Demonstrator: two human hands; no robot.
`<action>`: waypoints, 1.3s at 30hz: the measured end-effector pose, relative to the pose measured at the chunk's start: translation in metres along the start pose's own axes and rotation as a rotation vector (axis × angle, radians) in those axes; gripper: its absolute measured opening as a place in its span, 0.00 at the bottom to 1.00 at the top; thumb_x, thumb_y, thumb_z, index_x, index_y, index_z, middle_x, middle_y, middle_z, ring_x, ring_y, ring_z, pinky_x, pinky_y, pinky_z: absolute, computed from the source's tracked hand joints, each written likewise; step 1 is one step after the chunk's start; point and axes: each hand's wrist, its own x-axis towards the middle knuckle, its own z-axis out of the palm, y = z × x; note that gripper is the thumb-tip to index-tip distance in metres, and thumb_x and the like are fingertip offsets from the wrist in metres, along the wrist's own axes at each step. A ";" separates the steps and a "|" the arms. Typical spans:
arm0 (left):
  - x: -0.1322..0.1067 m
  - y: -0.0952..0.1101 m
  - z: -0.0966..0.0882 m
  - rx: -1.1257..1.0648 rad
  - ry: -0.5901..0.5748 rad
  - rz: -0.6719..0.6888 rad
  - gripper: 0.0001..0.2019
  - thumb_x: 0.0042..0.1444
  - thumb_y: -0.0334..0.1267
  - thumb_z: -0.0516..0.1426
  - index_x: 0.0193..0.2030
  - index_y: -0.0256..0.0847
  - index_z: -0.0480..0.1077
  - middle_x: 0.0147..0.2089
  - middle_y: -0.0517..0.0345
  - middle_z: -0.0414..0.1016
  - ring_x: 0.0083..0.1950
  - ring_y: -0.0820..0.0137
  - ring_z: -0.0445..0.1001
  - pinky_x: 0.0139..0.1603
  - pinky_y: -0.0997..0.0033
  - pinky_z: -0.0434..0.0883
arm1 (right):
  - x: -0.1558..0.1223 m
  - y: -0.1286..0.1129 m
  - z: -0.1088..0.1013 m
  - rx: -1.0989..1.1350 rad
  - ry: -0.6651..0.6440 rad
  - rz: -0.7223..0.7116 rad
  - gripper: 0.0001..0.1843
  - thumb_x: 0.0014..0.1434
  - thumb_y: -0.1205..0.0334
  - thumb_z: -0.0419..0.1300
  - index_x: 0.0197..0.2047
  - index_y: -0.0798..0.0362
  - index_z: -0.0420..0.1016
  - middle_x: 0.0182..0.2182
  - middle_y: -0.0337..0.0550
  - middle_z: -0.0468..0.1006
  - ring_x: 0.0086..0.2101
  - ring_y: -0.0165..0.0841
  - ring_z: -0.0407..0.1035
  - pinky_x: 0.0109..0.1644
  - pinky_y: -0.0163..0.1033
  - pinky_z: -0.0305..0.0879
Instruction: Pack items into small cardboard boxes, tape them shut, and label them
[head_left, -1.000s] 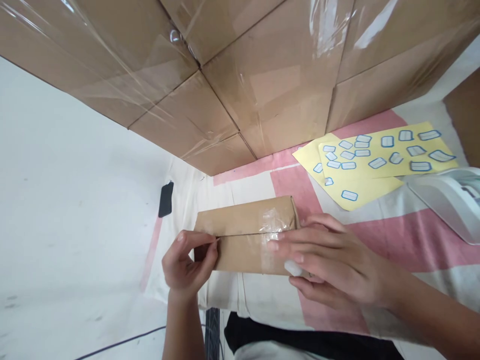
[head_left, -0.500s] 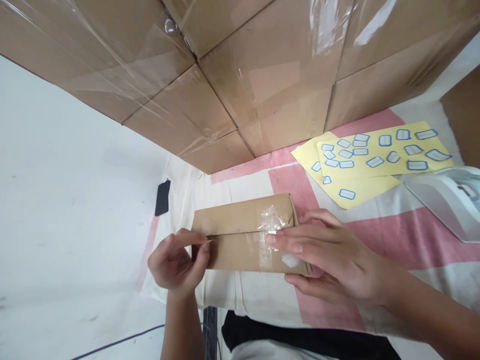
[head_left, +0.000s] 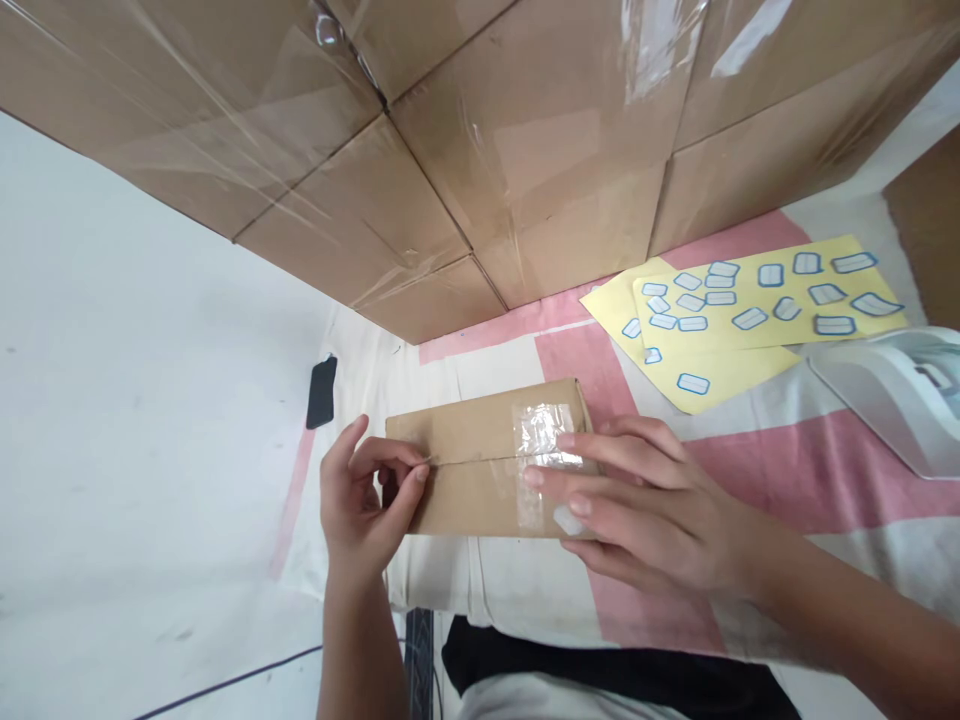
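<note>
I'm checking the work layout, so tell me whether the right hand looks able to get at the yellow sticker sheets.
Probably yes: the right hand must leave the small cardboard box, but only pink-and-white cloth appears between that hand and the yellow sticker sheets.

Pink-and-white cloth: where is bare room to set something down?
Bare cloth lies between the brown cardboard box and stacked brown cartons, and between the right forearm, yellow paper sheets and white plastic device. Crowded: the box, between left hand and right hand; the sheets, beside the device.
</note>
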 end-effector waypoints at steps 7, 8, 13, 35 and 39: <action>0.008 0.006 -0.002 0.028 -0.068 -0.195 0.34 0.59 0.29 0.64 0.70 0.53 0.62 0.38 0.62 0.76 0.32 0.76 0.71 0.30 0.77 0.67 | -0.006 0.005 0.001 0.048 -0.149 0.133 0.37 0.66 0.62 0.63 0.74 0.50 0.55 0.61 0.51 0.78 0.59 0.41 0.72 0.67 0.53 0.60; 0.010 0.009 -0.002 0.038 -0.086 -0.223 0.32 0.60 0.30 0.64 0.69 0.52 0.63 0.37 0.62 0.76 0.32 0.76 0.71 0.30 0.77 0.66 | -0.006 0.005 0.000 0.055 -0.146 0.137 0.38 0.66 0.62 0.63 0.75 0.49 0.55 0.61 0.51 0.78 0.59 0.41 0.72 0.67 0.54 0.60; 0.021 0.018 -0.003 0.048 -0.171 -0.330 0.29 0.62 0.34 0.63 0.68 0.52 0.64 0.37 0.62 0.75 0.30 0.76 0.70 0.29 0.76 0.65 | -0.002 0.004 0.000 0.071 -0.121 0.142 0.41 0.64 0.62 0.65 0.75 0.47 0.54 0.59 0.49 0.80 0.56 0.42 0.74 0.64 0.55 0.64; 0.026 -0.006 -0.038 -0.416 -0.319 -0.387 0.25 0.60 0.36 0.66 0.63 0.52 0.71 0.31 0.63 0.70 0.27 0.77 0.66 0.26 0.77 0.67 | -0.005 0.004 0.007 0.117 -0.116 0.164 0.46 0.64 0.63 0.66 0.78 0.48 0.47 0.61 0.54 0.77 0.59 0.45 0.71 0.64 0.57 0.66; 0.035 0.009 -0.033 -0.244 -0.406 -0.463 0.25 0.61 0.35 0.65 0.64 0.54 0.69 0.35 0.61 0.73 0.33 0.76 0.70 0.31 0.77 0.67 | -0.005 0.003 0.006 0.099 -0.137 0.184 0.40 0.66 0.62 0.64 0.76 0.51 0.53 0.61 0.53 0.76 0.60 0.44 0.69 0.66 0.56 0.64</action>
